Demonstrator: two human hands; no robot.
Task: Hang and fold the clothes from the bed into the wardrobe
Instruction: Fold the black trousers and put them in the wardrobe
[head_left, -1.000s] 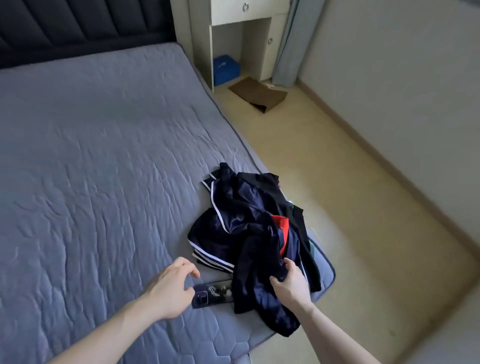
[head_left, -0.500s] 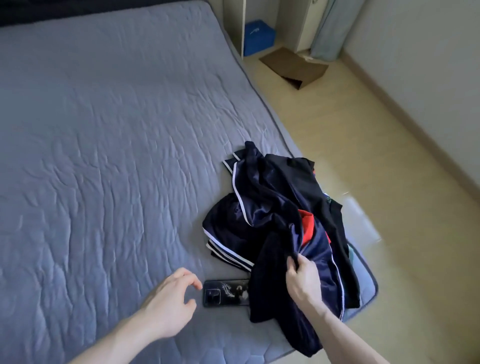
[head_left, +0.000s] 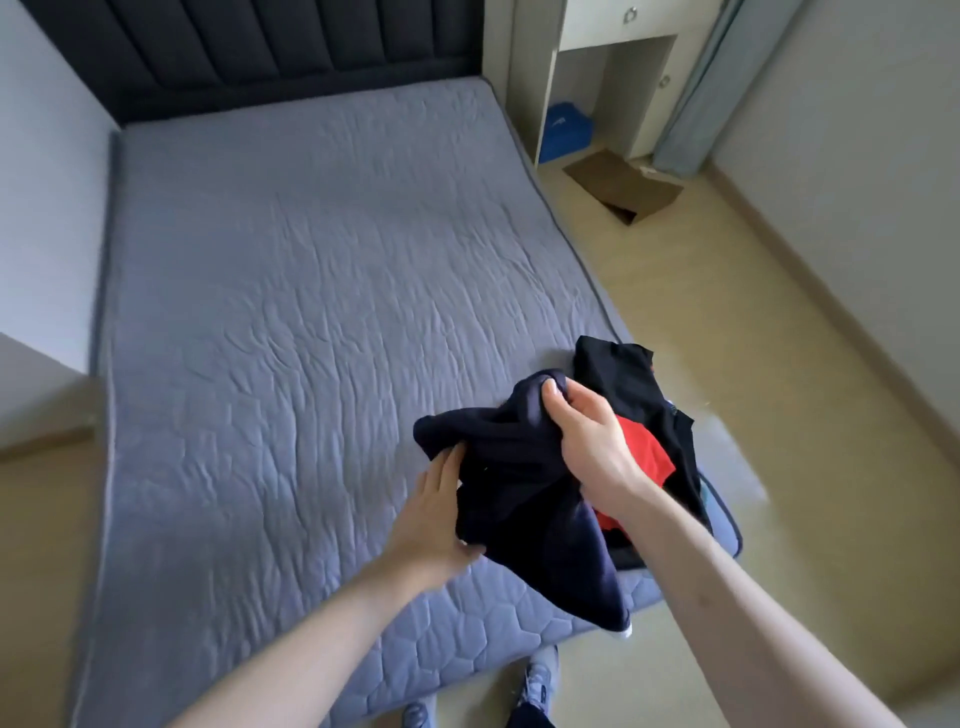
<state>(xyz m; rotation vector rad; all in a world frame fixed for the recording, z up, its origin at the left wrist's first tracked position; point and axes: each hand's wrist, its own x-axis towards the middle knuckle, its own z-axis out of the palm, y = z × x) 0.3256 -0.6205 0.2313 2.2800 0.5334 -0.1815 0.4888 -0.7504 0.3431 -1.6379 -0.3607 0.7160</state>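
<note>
So this looks like the very start of the job, picking the first piece off the pile; the right hand (head_left: 587, 441) has its fingers curled round a bunch of the navy garment (head_left: 519, 483) near its top, and the left hand (head_left: 441, 525) is at the garment's lower left edge with the fingers tucked under the cloth, thumb against it, so I'd say it's holding too, though the fingertips are hidden. The garment is lifted partly off the bed (head_left: 311, 312), one end hanging over the bed's foot edge; the rest of the clothes, a black piece (head_left: 623, 374) and something red (head_left: 644, 447), sit on the bed's near right corner just behind the garment. No wardrobe in sight, just a cabinet (head_left: 613, 31) beside the headboard (head_left: 260, 47) with a blue box (head_left: 566, 130) in its nook, and a brown bag (head_left: 623, 182) on the floor by it. My guess at what's next: pull the garment clear of the pile, shake it out to find the shoulders or waistband, then decide hang or fold; careful not to drag the red piece off the bed with it.
</note>
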